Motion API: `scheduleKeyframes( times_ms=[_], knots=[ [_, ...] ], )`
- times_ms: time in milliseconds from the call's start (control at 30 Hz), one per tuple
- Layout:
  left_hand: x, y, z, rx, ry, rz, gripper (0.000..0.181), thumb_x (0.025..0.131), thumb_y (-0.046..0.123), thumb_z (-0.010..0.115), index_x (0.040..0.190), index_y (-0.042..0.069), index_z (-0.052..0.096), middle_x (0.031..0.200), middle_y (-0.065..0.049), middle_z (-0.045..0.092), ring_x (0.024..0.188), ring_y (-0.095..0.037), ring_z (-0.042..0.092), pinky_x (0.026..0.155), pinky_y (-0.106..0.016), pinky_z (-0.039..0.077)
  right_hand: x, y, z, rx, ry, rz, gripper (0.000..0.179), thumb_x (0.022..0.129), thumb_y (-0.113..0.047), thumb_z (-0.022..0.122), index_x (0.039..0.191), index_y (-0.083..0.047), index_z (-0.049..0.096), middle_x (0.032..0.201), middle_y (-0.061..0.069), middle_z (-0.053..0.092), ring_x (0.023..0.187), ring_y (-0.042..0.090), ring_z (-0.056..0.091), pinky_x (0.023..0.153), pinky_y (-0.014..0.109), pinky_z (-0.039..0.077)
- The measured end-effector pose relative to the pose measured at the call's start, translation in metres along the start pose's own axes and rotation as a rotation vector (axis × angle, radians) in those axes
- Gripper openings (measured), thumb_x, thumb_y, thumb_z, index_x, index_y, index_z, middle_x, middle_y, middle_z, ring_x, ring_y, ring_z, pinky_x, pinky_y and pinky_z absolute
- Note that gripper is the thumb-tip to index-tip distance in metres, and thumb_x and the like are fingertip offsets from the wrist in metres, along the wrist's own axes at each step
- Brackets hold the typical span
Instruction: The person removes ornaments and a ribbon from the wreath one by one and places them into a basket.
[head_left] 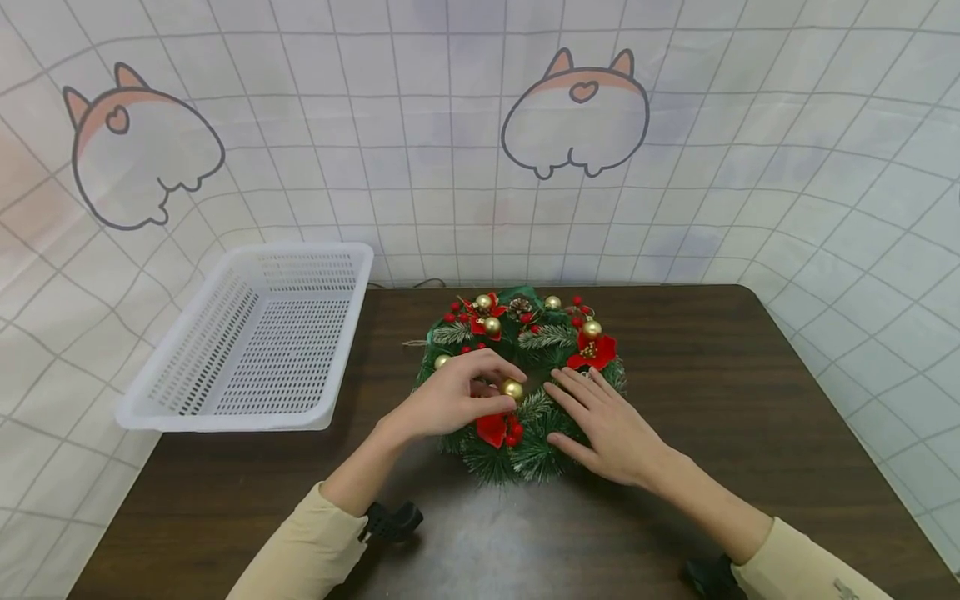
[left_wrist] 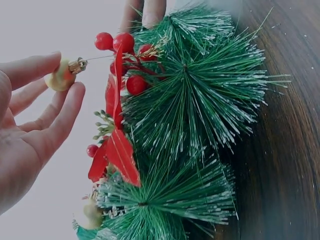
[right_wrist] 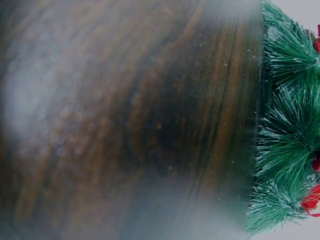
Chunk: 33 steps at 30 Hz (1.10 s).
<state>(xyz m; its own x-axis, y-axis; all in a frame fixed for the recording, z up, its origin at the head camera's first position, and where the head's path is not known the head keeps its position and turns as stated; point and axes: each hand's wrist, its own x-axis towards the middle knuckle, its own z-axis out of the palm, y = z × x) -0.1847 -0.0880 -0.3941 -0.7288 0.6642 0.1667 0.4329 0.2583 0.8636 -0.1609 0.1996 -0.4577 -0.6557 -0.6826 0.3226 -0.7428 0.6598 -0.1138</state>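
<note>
A green Christmas wreath (head_left: pixel 551 337) lies on the dark table, dressed with red poinsettias, berries, a pine cone and gold baubles. Between thumb and fingers, my left hand (head_left: pixel 457 392) pinches a gold bauble (left_wrist: pixel 61 77) over the wreath's near left part. In the left wrist view a thin thread runs from the bauble's cap toward the red berries (left_wrist: pixel 123 43). My right hand (head_left: pixel 611 425) rests with fingers spread on the wreath's right front. Only the wreath's frosted needles (right_wrist: pixel 290 125) and the table show in the right wrist view; the right hand is out of it.
A white plastic basket (head_left: pixel 337 367) with slotted walls stands on the table's left side. Dark wood tabletop (head_left: pixel 720 383) extends to the right of the wreath. Behind hangs a white grid-patterned cloth (head_left: pixel 435 167) with cartoon animal drawings.
</note>
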Motion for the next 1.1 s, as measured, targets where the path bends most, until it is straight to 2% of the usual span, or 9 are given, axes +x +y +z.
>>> scheduleKeyframes(
  times_ms=[200,367,500,700,933,1100],
  knots=[
    [-0.005,0.001,-0.005,0.002,0.002,0.011,0.026,0.095,0.012,0.077,0.12,0.01,0.07,0.112,0.004,0.068,0.099,-0.015,0.064,0.08,-0.033,0.059,0.0,0.001,-0.001,-0.005,-0.013,0.008,0.072,0.105,-0.055,0.05,0.153,-0.001,0.046,0.159,0.019,0.04,0.148,0.037,0.035,0.122,0.056,0.018],
    [-0.008,0.001,-0.009,-0.034,-0.019,-0.002,0.026,0.093,0.008,0.079,0.117,0.009,0.069,0.108,0.001,0.07,0.095,-0.017,0.068,0.085,-0.032,0.059,0.001,0.002,-0.001,0.0,-0.006,0.007,0.072,0.105,-0.054,0.051,0.153,-0.001,0.046,0.158,0.02,0.041,0.147,0.038,0.035,0.122,0.055,0.018],
    [-0.015,0.001,-0.012,-0.031,-0.018,-0.028,0.028,0.092,0.01,0.08,0.118,0.009,0.069,0.11,0.002,0.069,0.098,-0.016,0.067,0.086,-0.031,0.059,0.002,0.001,-0.002,0.005,0.002,-0.002,0.071,0.105,-0.053,0.052,0.152,0.0,0.047,0.158,0.02,0.041,0.146,0.039,0.036,0.122,0.056,0.018],
    [-0.023,-0.003,-0.014,-0.024,-0.005,-0.032,0.03,0.092,0.01,0.08,0.12,0.007,0.07,0.113,0.001,0.068,0.1,-0.017,0.065,0.086,-0.032,0.059,0.003,0.001,-0.002,0.003,-0.004,0.0,0.071,0.105,-0.054,0.051,0.151,0.0,0.047,0.157,0.02,0.042,0.146,0.039,0.036,0.121,0.056,0.02],
    [-0.021,-0.01,-0.014,0.004,0.039,-0.065,0.025,0.092,0.012,0.08,0.113,0.01,0.069,0.107,0.0,0.067,0.096,-0.018,0.066,0.082,-0.032,0.06,0.003,0.0,-0.001,0.016,-0.004,0.004,0.07,0.104,-0.053,0.053,0.152,-0.001,0.047,0.157,0.02,0.042,0.146,0.038,0.037,0.121,0.057,0.02],
    [-0.017,-0.01,-0.01,-0.003,0.05,-0.051,0.024,0.093,0.015,0.08,0.113,0.01,0.069,0.107,0.001,0.068,0.095,-0.016,0.066,0.08,-0.032,0.06,0.001,0.0,0.0,0.011,-0.001,0.005,0.071,0.105,-0.055,0.05,0.152,-0.001,0.047,0.157,0.02,0.042,0.146,0.039,0.037,0.121,0.057,0.02]
  ],
)
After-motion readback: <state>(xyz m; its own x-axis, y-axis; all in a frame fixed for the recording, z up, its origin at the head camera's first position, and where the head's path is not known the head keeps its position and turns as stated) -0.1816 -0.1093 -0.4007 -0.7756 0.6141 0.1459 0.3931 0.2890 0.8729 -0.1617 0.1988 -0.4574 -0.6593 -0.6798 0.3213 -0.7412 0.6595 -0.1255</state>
